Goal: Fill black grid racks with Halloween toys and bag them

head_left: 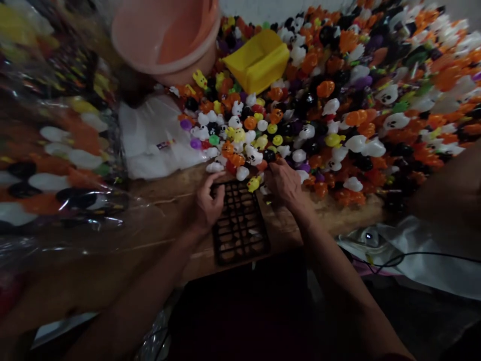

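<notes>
My left hand [210, 203] rests at the upper left corner of a black plastic grid tray [241, 220], thumb and forefinger apart. The tray lies on a wooden table, and a small yellow toy figure [254, 184] sits at its top edge. At the tray's upper right, my right hand [286, 184] reaches to the near edge of a heap of small toy figures [259, 140]. Its fingers are bent together, and the fingertips are partly lost among the dark pieces. What they hold, if anything, I cannot make out.
Behind the heap stand a pink basin [165, 67] and a yellow scoop [259, 62]. A white plastic bag [158, 140] lies left of the toys. Clear bags of figures [56, 165] fill the left side. A black cable [432, 254] crosses plastic sheeting at right.
</notes>
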A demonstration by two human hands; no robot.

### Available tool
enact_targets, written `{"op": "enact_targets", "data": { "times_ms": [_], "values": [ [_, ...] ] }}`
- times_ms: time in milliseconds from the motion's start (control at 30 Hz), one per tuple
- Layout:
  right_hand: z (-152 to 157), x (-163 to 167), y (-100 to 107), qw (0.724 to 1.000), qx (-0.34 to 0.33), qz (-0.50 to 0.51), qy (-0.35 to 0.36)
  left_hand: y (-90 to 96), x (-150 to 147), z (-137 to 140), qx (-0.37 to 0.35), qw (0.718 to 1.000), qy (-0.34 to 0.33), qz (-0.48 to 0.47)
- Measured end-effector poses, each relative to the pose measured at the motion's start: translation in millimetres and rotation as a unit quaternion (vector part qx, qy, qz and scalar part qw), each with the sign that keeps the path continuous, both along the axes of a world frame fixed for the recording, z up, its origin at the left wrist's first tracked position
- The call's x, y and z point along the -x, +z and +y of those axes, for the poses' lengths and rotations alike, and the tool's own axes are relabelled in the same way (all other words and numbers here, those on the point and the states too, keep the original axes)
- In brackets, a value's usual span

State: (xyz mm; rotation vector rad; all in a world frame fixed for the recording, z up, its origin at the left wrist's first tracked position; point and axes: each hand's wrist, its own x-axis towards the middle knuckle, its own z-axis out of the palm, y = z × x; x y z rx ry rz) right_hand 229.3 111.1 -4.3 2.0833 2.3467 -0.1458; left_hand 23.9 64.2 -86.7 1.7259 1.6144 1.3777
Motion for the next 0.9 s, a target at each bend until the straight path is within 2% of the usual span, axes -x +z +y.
{"op": "enact_targets", "data": {
  "times_ms": [67, 200, 333, 433, 500, 567, 633, 700, 800, 900],
  "values": [
    [-3.0, 0.0, 4.4, 1.000, 0.009, -0.009, 0.013, 0.8, 13.9, 3.4, 0.007, 1.000, 0.021, -0.013],
    [-7.6, 4.0, 6.2, 0.999, 0.015, -0.031, 0.021, 5.5, 36.7, 2.3, 0.027, 0.991, -0.019, 0.131],
    [4.6, 1.3, -5.7, 0.999, -0.014, -0.015, 0.024, 6.0, 41.5, -8.5, 0.026, 0.983, -0.046, 0.178],
    [10.0, -4.5, -15.4, 0.990, -0.107, 0.072, 0.062, 3.5, 39.7, -13.9, 0.029, 0.980, -0.049, 0.192],
    [2.4, -1.9, -18.4, 0.967, -0.178, 0.167, 0.075, 1.6, 38.1, -14.6, 0.032, 0.979, -0.054, 0.193],
    [-13.7, 9.5, -20.1, 0.936, -0.210, 0.268, 0.089, 0.1, 37.1, -14.4, 0.033, 0.981, -0.057, 0.183],
    [-31.5, 27.3, -23.7, 0.911, -0.178, 0.352, 0.120, -0.8, 37.6, -14.5, 0.028, 0.984, -0.055, 0.165],
    [-43.1, 45.8, -30.5, 0.888, -0.115, 0.422, 0.141, -0.7, 40.3, -15.4, 0.019, 0.987, -0.035, 0.158],
    [-43.1, 65.6, -43.2, 0.855, -0.030, 0.506, 0.111, 0.5, 46.3, -17.1, 0.006, 0.980, -0.011, 0.200],
    [-33.6, 77.2, -52.1, 0.828, 0.018, 0.552, 0.094, 1.1, 48.2, -17.3, -0.006, 0.972, -0.007, 0.234]
  ]
}}
